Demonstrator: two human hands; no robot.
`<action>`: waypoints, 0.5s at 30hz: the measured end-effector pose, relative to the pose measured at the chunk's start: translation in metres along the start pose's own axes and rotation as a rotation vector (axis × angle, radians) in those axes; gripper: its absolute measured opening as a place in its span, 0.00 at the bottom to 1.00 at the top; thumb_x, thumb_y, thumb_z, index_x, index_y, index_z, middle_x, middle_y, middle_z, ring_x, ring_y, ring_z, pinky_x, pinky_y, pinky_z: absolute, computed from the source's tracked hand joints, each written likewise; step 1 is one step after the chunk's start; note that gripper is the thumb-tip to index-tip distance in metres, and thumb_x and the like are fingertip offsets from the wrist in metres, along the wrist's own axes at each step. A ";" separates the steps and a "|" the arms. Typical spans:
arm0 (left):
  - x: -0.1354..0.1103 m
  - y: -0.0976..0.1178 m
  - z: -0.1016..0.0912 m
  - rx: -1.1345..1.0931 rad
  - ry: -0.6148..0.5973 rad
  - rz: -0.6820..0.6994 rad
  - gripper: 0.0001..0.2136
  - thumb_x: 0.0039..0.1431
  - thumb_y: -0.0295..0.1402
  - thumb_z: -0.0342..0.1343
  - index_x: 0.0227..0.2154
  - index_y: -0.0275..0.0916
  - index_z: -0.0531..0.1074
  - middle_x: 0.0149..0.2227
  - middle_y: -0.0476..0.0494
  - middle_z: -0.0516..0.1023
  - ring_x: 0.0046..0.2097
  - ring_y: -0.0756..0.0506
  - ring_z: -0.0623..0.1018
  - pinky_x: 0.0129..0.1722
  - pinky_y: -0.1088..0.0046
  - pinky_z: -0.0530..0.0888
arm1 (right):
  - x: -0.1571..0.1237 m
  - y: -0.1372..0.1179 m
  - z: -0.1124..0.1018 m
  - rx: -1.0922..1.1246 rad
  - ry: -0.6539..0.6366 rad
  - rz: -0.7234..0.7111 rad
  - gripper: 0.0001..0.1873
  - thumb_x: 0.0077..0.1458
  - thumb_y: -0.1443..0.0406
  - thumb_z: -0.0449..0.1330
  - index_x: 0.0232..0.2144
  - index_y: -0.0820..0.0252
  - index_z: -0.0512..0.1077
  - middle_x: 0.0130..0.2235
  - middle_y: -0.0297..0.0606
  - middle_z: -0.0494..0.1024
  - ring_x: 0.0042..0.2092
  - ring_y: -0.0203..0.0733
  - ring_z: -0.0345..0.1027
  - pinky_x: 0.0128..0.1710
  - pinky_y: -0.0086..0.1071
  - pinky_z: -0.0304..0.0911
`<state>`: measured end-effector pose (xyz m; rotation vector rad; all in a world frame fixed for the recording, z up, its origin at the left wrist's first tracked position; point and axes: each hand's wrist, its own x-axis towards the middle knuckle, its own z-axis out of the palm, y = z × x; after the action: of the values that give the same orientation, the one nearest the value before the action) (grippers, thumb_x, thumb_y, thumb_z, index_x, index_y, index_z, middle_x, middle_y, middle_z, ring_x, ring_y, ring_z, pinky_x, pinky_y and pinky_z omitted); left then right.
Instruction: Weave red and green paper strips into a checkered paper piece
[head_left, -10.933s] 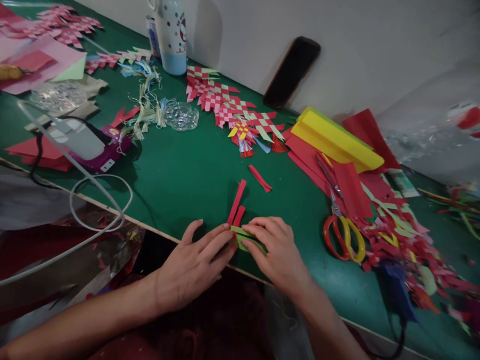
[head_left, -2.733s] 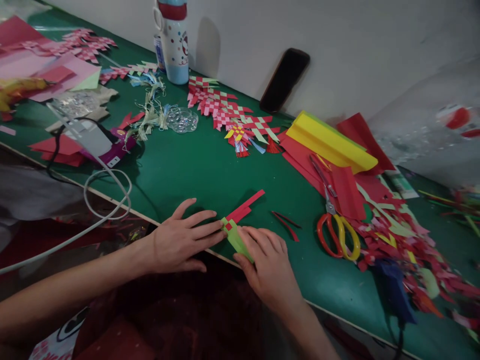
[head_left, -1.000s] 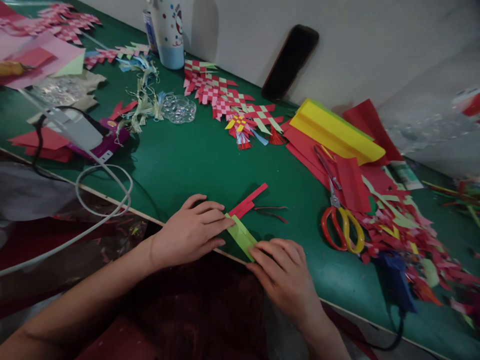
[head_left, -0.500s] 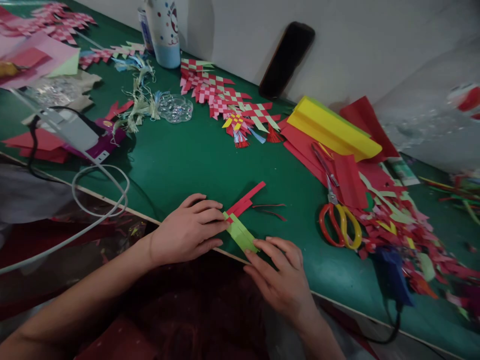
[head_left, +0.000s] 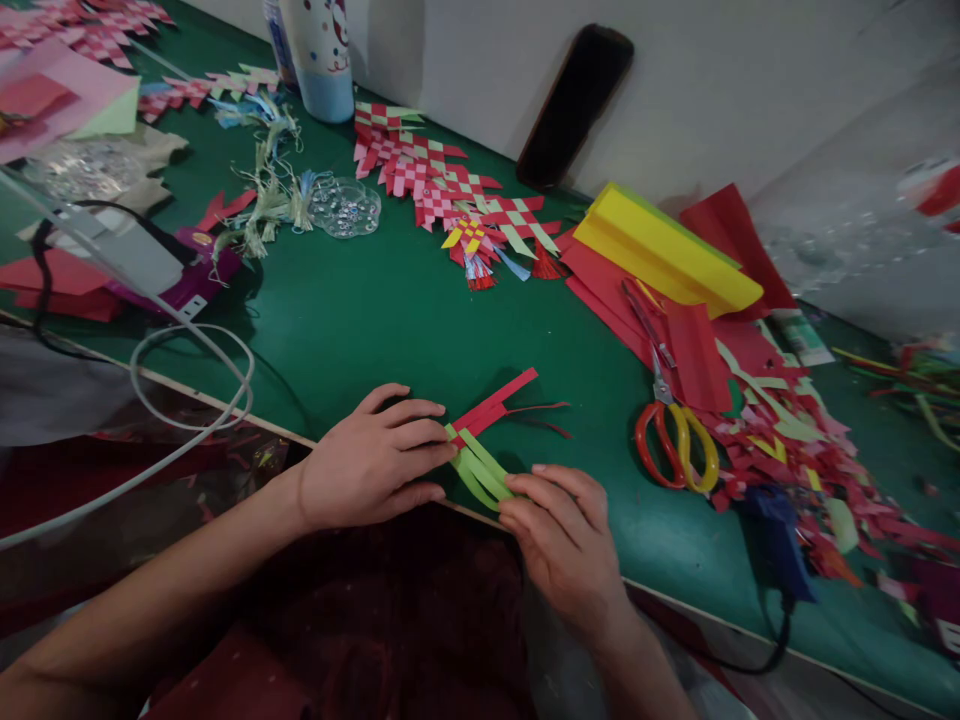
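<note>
My left hand [head_left: 375, 460] lies on the green table [head_left: 360, 310] near its front edge, its fingertips pressing down the crossing of red paper strips [head_left: 495, 402] and light green paper strips [head_left: 480, 468]. The red strips run up and to the right; the green ones run down and to the right and now bow upward. My right hand [head_left: 566, 535] has its fingers curled on the lower ends of the green strips. A thin red sliver [head_left: 544, 408] lies just beyond the red strips.
Red-and-yellow scissors [head_left: 675, 440] lie to the right beside a heap of paper scraps [head_left: 795, 440], red sheets and a yellow folded sheet [head_left: 664, 250]. Woven red-and-green pieces [head_left: 442, 190], a phone [head_left: 574, 105], a bottle [head_left: 319, 50], a bead dish [head_left: 345, 207] and a cabled device [head_left: 150, 265] sit further back.
My right hand has slid up along the green strips toward the crossing, making them arch. My left hand has stayed pressing the crossing. The view has shifted slightly.
</note>
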<state>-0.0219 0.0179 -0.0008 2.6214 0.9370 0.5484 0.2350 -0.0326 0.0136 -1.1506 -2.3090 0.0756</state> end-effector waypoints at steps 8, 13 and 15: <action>0.003 0.005 0.000 0.002 0.056 -0.025 0.16 0.65 0.44 0.54 0.50 0.44 0.73 0.46 0.47 0.79 0.58 0.42 0.71 0.62 0.57 0.55 | 0.032 -0.007 -0.014 0.041 -0.009 0.062 0.04 0.60 0.68 0.59 0.34 0.55 0.73 0.45 0.39 0.76 0.53 0.47 0.63 0.52 0.44 0.64; 0.007 0.012 0.012 0.020 0.172 -0.118 0.11 0.64 0.43 0.56 0.43 0.44 0.77 0.41 0.49 0.81 0.54 0.43 0.74 0.60 0.57 0.57 | 0.046 -0.009 -0.012 0.092 -0.004 0.125 0.04 0.60 0.69 0.58 0.34 0.55 0.72 0.45 0.39 0.76 0.51 0.46 0.64 0.51 0.44 0.65; 0.009 0.014 0.017 0.036 0.224 -0.137 0.09 0.64 0.41 0.56 0.40 0.45 0.77 0.39 0.51 0.81 0.53 0.44 0.75 0.59 0.58 0.58 | 0.050 -0.008 -0.010 0.101 0.011 0.150 0.05 0.61 0.68 0.58 0.35 0.54 0.73 0.44 0.38 0.76 0.51 0.46 0.65 0.51 0.45 0.64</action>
<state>-0.0007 0.0107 -0.0082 2.5394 1.1931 0.8092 0.2104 -0.0022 0.0465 -1.2667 -2.1805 0.2379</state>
